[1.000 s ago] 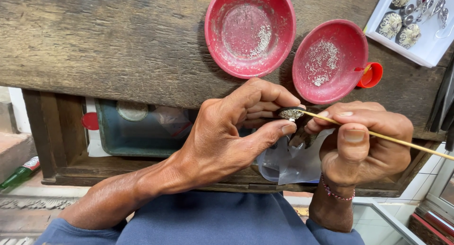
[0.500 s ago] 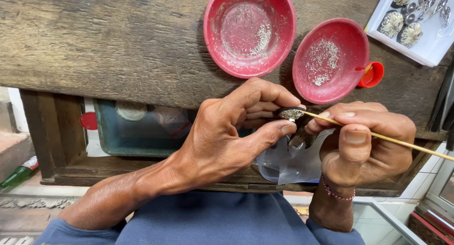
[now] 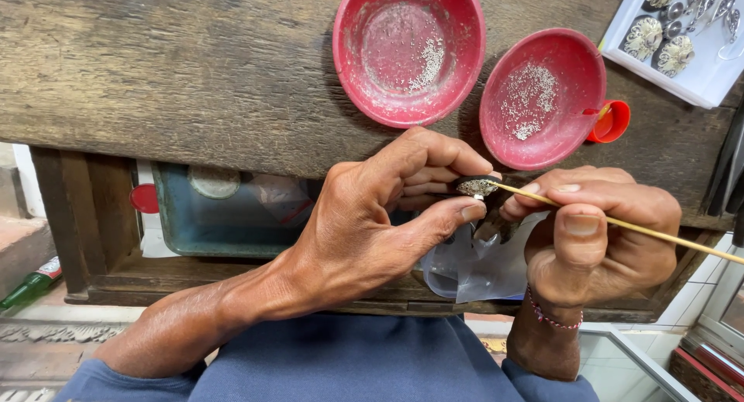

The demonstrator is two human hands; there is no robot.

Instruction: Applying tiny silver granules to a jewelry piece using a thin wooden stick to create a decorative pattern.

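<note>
The left hand (image 3: pixel 364 231) pinches a small silvery piece (image 3: pixel 476 186) between thumb and fingertips, right at the bench (image 3: pixel 170 69) edge. The right hand (image 3: pixel 601 239) is closed on a thin stick (image 3: pixel 620 224), its tip touching the piece. Beyond both hands sit 2 red bowls (image 3: pixel 409 49) holding what look like tiny granules.

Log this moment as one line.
left hand: pinches small metal piece | right hand: holds thin stick, tip on piece | two red bowls on wooden bench
</note>
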